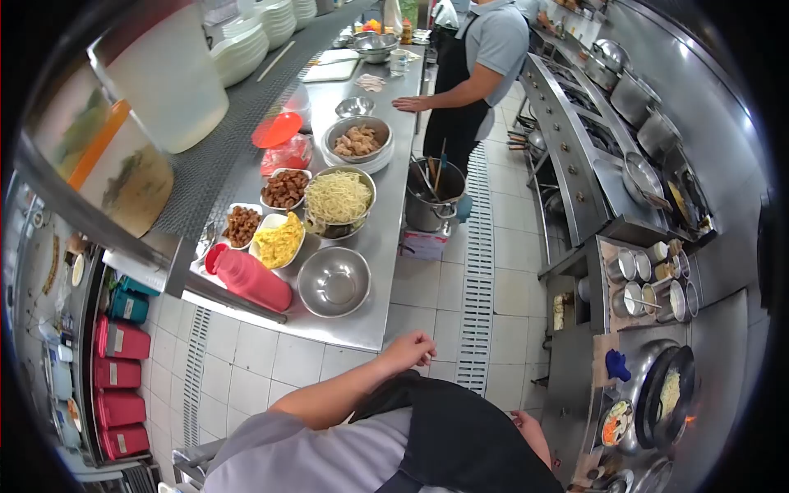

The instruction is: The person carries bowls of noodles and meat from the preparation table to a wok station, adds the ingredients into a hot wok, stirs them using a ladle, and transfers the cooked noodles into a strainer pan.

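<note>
My left hand [408,350] hangs in front of my black apron [460,427], its fingers curled in and nothing seen in them. The nearest thing to it is a steel mixing bowl [334,283] at the table's corner, apart from the hand. My right hand [532,434] is low at my right side, partly hidden by the apron; its fingers do not show well. Beside the mixing bowl lie a pink-red bottle [251,279] and a tub of yellow scrambled egg [279,241]. Behind them is a bowl of noodles [338,198].
Two tubs of browned meat cubes [285,189] and a bowl of meat pieces [358,140] stand on the steel table [349,330]. A co-worker [481,74] rests a hand on it. At right, a wok [667,394] with food sits over a flame. A stockpot [431,212] stands beside the table.
</note>
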A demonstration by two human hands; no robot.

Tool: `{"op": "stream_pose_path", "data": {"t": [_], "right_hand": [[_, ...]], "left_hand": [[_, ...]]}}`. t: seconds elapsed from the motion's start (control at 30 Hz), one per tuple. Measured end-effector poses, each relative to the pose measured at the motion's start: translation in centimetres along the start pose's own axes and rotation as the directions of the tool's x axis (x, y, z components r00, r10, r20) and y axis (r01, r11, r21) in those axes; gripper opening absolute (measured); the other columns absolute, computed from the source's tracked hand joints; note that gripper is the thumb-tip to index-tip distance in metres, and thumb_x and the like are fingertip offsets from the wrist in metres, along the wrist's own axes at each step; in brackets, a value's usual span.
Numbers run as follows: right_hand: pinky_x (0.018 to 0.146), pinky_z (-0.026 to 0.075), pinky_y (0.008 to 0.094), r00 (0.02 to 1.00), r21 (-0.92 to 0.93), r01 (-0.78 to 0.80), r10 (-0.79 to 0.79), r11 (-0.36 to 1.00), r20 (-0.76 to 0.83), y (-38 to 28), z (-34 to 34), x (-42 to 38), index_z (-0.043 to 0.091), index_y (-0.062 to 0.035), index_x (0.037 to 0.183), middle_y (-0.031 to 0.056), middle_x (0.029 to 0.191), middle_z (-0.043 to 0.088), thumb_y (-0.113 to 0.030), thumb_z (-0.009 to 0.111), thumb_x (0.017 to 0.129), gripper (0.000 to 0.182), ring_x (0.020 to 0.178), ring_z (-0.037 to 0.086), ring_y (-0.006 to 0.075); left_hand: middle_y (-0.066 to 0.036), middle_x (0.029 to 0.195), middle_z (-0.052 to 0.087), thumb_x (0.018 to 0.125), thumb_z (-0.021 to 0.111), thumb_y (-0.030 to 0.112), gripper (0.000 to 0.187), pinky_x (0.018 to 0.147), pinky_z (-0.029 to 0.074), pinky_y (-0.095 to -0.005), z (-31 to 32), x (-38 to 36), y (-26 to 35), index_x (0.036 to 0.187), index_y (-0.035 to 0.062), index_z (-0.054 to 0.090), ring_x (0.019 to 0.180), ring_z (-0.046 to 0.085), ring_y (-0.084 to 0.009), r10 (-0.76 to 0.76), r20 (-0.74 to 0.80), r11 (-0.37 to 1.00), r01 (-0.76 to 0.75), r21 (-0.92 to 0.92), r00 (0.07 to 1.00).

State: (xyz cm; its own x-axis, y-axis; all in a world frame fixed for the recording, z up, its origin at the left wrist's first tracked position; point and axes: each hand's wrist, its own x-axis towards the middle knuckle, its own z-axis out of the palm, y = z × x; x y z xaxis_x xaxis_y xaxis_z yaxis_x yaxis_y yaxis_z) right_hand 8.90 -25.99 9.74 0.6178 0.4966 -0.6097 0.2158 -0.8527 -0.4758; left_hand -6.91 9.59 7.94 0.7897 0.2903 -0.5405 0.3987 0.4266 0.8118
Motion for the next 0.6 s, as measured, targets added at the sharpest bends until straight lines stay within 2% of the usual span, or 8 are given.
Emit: {"op": "stream_pose_path", "data": {"t": [0.2, 0.23, 0.3, 0.33, 0.4, 0.6], "right_hand": [[0.073, 0.050, 0.0340, 0.974, 0.069, -0.138, 0.148, 0.988, -0.173, 2.8, 0.8, -3.2, 0.058, -0.0006, 0.113, 0.0166, 0.089, 0.066, -0.020, 0.064, 0.080, 0.038, 0.081, 0.065, 0.0270], [0.073, 0.050, 0.0340, 0.973, 0.070, -0.142, 0.152, 0.987, -0.172, 3.9, 1.3, -3.6, 0.058, -0.0006, 0.113, 0.0166, 0.089, 0.066, -0.020, 0.064, 0.080, 0.038, 0.081, 0.065, 0.0270], [0.073, 0.049, 0.0338, 0.953, 0.239, -0.228, 0.266, 0.944, -0.143, 6.9, 3.0, -4.1, 0.058, -0.0010, 0.112, 0.0164, 0.088, 0.066, -0.020, 0.064, 0.080, 0.038, 0.082, 0.065, 0.0267], [0.073, 0.049, 0.0338, 0.951, 0.244, -0.234, 0.274, 0.941, -0.143, 8.5, 4.1, -4.1, 0.058, -0.0010, 0.112, 0.0164, 0.088, 0.066, -0.020, 0.064, 0.080, 0.038, 0.082, 0.065, 0.0267], [0.073, 0.049, 0.0333, 0.939, 0.373, -0.282, 0.333, 0.884, -0.081, 11.5, 6.0, -3.9, 0.058, -0.0023, 0.111, 0.0162, 0.089, 0.066, -0.020, 0.064, 0.081, 0.036, 0.083, 0.064, 0.0279], [0.075, 0.049, 0.0347, 0.940, 0.324, -0.319, 0.341, 0.891, -0.011, 11.5, 7.5, -4.9, 0.059, -0.0031, 0.112, 0.0167, 0.091, 0.066, -0.023, 0.064, 0.080, 0.038, 0.085, 0.064, 0.0291]], "left_hand": [[-0.008, 0.089, 0.063, 0.089, 0.054, 0.022, 0.019, 0.064, 0.050, -0.0266, 1.7, 3.9, 3.3, 0.093, 0.0033, 0.054, 0.071, 0.061, -0.0141, 0.004, 0.078, 0.996, -0.011, 0.093, 0.997], [-0.008, 0.088, 0.063, 0.089, 0.054, 0.021, 0.018, 0.063, 0.050, -0.0270, 2.3, 4.3, 3.6, 0.092, 0.0034, 0.054, 0.071, 0.061, -0.0141, -0.011, 0.103, 0.992, -0.002, 0.127, 0.995], [-0.008, 0.087, 0.063, 0.088, 0.054, 0.021, 0.018, 0.062, 0.050, -0.0272, 3.6, 5.3, 3.6, 0.091, 0.0032, 0.054, 0.070, 0.061, -0.0142, -0.018, 0.160, 0.988, -0.007, 0.156, 0.987], [-0.007, 0.087, 0.063, 0.088, 0.054, 0.020, 0.017, 0.062, 0.050, -0.0274, 4.1, 5.6, 3.5, 0.089, 0.0030, 0.055, 0.070, 0.061, -0.0142, -0.023, 0.213, 0.983, -0.017, 0.181, 0.977], [-0.007, 0.086, 0.063, 0.088, 0.054, 0.020, 0.017, 0.062, 0.050, -0.0272, 5.2, 6.1, 3.2, 0.090, 0.0029, 0.055, 0.070, 0.061, -0.0143, -0.028, 0.254, 0.976, -0.028, 0.217, 0.967], [-0.007, 0.085, 0.063, 0.087, 0.055, 0.021, 0.018, 0.061, 0.049, -0.0271, 6.3, 6.3, 1.8, 0.089, 0.0031, 0.055, 0.070, 0.062, -0.0147, -0.072, 0.353, 0.958, -0.033, 0.283, 0.933]]}}
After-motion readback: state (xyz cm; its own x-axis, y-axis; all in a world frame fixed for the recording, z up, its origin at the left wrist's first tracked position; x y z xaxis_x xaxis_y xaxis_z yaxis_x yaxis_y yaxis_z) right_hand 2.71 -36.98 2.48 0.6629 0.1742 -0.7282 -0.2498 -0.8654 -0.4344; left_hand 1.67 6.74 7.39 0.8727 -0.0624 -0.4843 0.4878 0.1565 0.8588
